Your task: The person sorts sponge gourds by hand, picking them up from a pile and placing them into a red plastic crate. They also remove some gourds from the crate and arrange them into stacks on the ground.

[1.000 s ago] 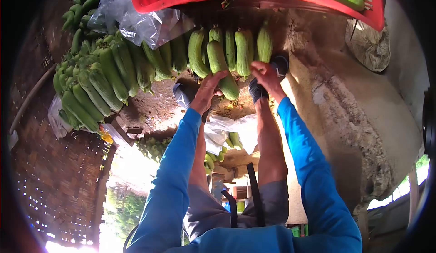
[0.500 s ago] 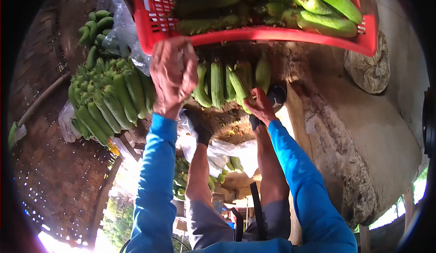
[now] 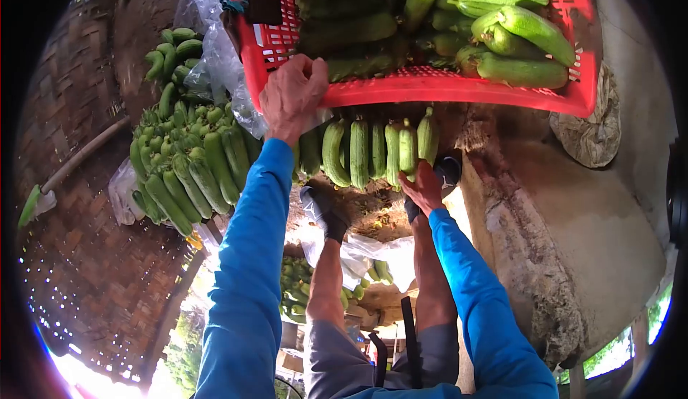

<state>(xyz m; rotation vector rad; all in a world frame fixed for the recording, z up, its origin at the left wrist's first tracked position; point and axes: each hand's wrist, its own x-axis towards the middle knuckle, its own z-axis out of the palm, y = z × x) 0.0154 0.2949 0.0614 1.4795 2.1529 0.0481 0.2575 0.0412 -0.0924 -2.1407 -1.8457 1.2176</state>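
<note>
My left hand (image 3: 294,94) is at the near left corner of the red crate (image 3: 444,92), its fingers curled over the rim. Long green vegetables (image 3: 522,71) fill the crate. Below it, more of them stand side by side in a row (image 3: 360,154). My right hand (image 3: 423,188) is closed at the lower end of a pale green vegetable (image 3: 407,150) near the row's right end; its fingertips are partly hidden.
A large pile of green vegetables (image 3: 188,166) lies at the left beside clear plastic (image 3: 223,59). A tied sack (image 3: 591,130) sits at the right. My shoes (image 3: 324,213) are just below the row, and more vegetables lie behind my legs.
The vegetable at my right hand was slanted and now stands in line with the row. My left hand, blurred before, is now on the crate rim. The whole view has shifted slightly.
</note>
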